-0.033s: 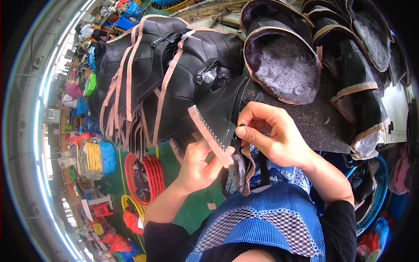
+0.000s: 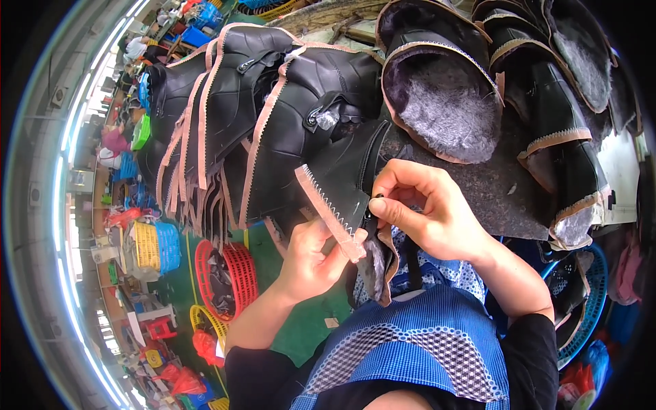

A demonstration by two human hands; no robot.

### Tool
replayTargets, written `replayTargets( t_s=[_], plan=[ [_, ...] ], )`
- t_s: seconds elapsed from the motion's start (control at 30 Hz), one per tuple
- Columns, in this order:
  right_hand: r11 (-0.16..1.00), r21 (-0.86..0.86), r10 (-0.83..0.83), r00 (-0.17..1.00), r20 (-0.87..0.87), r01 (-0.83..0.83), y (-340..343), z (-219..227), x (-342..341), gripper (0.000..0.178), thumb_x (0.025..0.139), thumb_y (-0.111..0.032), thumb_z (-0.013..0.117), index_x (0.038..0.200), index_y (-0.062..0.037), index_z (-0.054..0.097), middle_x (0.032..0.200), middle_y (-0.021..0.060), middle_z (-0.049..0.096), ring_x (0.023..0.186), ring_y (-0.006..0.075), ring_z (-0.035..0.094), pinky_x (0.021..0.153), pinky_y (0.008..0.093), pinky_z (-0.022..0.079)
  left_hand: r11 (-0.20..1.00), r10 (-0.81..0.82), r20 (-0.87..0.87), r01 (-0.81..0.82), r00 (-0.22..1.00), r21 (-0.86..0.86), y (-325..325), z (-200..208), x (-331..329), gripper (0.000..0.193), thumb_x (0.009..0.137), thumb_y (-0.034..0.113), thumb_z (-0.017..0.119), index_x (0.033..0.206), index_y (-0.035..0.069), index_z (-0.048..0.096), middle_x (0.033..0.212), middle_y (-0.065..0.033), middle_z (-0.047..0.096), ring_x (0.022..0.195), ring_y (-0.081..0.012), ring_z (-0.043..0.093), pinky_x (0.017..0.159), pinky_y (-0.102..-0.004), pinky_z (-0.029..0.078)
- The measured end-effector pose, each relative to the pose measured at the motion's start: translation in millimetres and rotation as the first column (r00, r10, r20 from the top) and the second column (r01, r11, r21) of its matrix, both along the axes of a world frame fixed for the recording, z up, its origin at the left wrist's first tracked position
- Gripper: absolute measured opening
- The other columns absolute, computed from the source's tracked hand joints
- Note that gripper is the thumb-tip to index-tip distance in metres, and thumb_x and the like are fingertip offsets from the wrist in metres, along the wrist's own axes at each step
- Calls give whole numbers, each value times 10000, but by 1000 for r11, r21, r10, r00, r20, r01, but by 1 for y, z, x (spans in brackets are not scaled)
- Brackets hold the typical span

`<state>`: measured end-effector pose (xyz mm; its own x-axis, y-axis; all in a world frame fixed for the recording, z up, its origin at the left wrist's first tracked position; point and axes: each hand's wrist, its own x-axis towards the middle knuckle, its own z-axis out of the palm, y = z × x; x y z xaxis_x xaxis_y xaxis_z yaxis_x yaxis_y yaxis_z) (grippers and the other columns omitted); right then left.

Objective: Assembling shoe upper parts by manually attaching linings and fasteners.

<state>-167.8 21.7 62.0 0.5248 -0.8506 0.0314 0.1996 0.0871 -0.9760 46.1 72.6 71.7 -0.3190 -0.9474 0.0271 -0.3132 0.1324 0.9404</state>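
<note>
A black boot upper (image 2: 345,160) with a grey fur lining is between my hands, tilted, below the middle of the bench. A pinkish-brown strip (image 2: 321,205) with white zigzag stitching runs along its edge. My left hand (image 2: 311,260) is closed on that edge, thumb over the strip's lower end. A black zipper (image 2: 371,154) goes down the upper's side. Thumb and forefinger of my right hand (image 2: 420,208) pinch a small black piece at the zipper, apparently its pull; the fingers partly hide it.
More black boot uppers (image 2: 301,116) with hanging strips are heaped at the left of the dark bench (image 2: 478,195). Fur-lined uppers (image 2: 444,102) lie at the back and right. A red basket (image 2: 242,277) stands on the green floor, and a blue basket (image 2: 598,287) at the right.
</note>
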Motion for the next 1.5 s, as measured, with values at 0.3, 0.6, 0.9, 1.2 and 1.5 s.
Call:
replayTargets(
  t_s=[0.3, 0.6, 0.9, 1.2, 1.5],
  plan=[
    [999, -42, 2, 998, 61, 0, -1, -1, 0, 77, 933, -30, 630, 900, 5, 571, 792, 3, 590, 720, 55, 591, 649, 223, 494, 998, 64, 13, -64, 998, -23, 3, 0, -5, 93, 901, -27, 620, 989, -53, 603, 747, -89, 679, 722, -182, 703, 678, -279, 548],
    [997, -59, -48, 997, -65, 44, 2, -2, -1, 74, 939, -20, 622, 914, 21, 565, 809, 19, 597, 742, 79, 637, 670, 236, 529, 994, 106, -70, -104, 992, 19, 6, -9, -9, 145, 892, -26, 644, 1035, -41, 621, 858, -78, 688, 787, -151, 686, 725, -272, 536],
    [624, -754, -492, 853, -176, 205, 27, -20, -11, 197, 714, 3, 683, 888, -50, 605, 821, 121, 630, 678, 300, 621, 572, 373, 505, 996, -58, -231, 72, 971, 51, -3, -23, -27, 131, 887, 28, 695, 1005, -29, 685, 991, -81, 664, 883, -151, 647, 799, -288, 506],
    [788, -443, -577, 765, -287, 428, -19, -33, -57, 155, 856, -117, 710, 960, -36, 629, 846, 59, 641, 821, 171, 584, 764, 302, 472, 879, -122, -558, 350, 821, 324, 16, -27, -31, 324, 817, -87, 640, 1140, -57, 652, 1209, -178, 650, 1162, -266, 613, 1017, -373, 456],
    [710, -237, -693, 718, -68, 663, -32, -32, -72, 367, 901, -124, 693, 1228, -36, 551, 1094, 76, 636, 1022, 130, 596, 926, 283, 477, 988, -116, -357, 143, 927, 51, -11, -25, -74, 129, 914, 52, 646, 983, -11, 736, 1043, -134, 722, 1042, -208, 658, 902, -334, 503]
  ],
)
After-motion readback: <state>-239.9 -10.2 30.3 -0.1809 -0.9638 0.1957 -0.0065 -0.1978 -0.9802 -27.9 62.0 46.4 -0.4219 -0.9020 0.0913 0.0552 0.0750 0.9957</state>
